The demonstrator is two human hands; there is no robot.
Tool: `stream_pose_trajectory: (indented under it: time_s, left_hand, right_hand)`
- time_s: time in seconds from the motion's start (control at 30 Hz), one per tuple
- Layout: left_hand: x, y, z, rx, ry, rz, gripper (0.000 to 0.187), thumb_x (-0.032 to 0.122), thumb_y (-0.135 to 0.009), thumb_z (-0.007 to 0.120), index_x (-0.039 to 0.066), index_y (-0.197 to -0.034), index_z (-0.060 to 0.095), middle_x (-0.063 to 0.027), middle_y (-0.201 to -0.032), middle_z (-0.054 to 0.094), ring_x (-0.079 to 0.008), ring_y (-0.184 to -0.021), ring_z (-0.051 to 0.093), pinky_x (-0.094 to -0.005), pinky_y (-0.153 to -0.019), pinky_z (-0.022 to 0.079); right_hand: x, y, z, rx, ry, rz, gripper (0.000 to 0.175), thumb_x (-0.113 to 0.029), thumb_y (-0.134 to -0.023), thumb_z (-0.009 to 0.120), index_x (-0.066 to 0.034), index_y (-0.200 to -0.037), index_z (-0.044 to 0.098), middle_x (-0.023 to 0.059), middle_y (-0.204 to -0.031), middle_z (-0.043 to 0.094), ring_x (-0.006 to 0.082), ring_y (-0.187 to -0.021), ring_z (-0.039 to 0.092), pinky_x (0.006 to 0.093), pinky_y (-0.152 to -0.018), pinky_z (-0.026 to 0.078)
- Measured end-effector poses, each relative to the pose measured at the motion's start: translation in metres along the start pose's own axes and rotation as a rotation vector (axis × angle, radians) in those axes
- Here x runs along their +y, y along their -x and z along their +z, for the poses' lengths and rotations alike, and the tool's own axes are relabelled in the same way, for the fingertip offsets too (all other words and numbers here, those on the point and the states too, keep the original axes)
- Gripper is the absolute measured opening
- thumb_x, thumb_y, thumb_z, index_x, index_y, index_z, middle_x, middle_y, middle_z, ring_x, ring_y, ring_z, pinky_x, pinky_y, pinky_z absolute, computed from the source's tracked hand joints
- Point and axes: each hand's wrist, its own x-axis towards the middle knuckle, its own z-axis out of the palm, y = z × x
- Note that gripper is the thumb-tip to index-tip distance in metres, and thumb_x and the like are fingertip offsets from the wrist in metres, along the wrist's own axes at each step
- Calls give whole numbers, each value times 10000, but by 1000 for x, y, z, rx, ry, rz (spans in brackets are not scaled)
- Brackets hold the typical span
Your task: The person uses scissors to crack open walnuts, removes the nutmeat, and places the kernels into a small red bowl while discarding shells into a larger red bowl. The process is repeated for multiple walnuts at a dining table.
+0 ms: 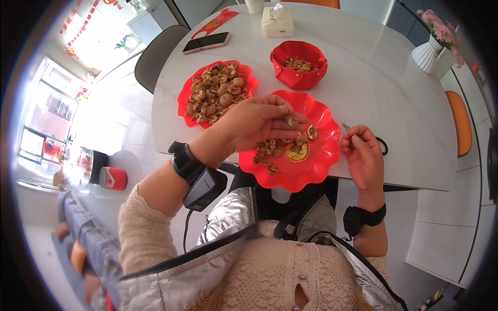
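Note:
My left hand [264, 122] is over the near red scalloped plate [327, 155], palm tilted up, with a piece of cracked walnut [291, 121] on its fingers. Below it, shell fragments [268, 153] and a walnut shell piece [311, 132] lie on that plate. To the right of the plate is my right hand [363, 155], fingers curled and thumb near the fingertips; whether a small bit is between them cannot be seen. Scissors [383, 145] lie partly hidden behind it. A second red plate [183, 97] is heaped with walnuts and shells [218, 91]. A red octagonal bowl [298, 79] holds walnut kernels [297, 64].
On the marble-look table [389, 89] are a smartphone [206, 42], a red paper ornament [216, 23], a tissue pack [277, 23] and a cup [255, 6] at the far side. A white vase [427, 54] with pink flowers stands at right. Chairs surround the table.

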Motion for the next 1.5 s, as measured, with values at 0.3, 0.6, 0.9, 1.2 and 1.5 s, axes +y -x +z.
stream_pose_trajectory:
  time_s: [0.3,0.6,0.9,1.2,1.5]
  left_hand:
    - [13,-1,7,119,-759,172,158,168,-950,513,22,-960,574,12,-921,581,-57,-830,518,-196,-769,424]
    - [59,-49,-2,213,-526,297,104,117,-897,562,16,-911,582,5,-685,508,-68,-567,431,-209,-513,354]
    - [67,-77,-8,293,-492,263,238,116,-907,539,15,-1121,554,5,-815,555,-48,-610,454,-161,-541,365]
    - [90,-9,-66,232,-508,362,245,132,-918,544,23,-1138,552,11,-796,531,-40,-629,467,-152,-587,397]
    - [75,59,-128,602,-805,282,189,128,-869,585,27,-1024,621,31,-822,587,-36,-686,482,-184,-612,380]
  right_hand:
    - [0,0,-1,-7,36,-3,90,-46,-907,485,-17,-963,550,35,-901,581,96,-812,512,235,-760,413]
    - [1,-1,-4,-52,9,38,86,-39,-915,484,-24,-973,546,35,-911,589,98,-818,528,234,-762,419]
    - [2,-2,-6,-68,1,48,89,-45,-920,493,-25,-987,548,32,-929,599,86,-821,537,234,-770,426]
    - [2,-1,-1,-24,63,30,79,-30,-901,472,-23,-956,528,40,-902,561,105,-800,501,232,-733,399]
    - [1,-1,1,-20,84,-5,80,-35,-904,469,-24,-963,522,44,-907,554,108,-804,483,240,-741,400]
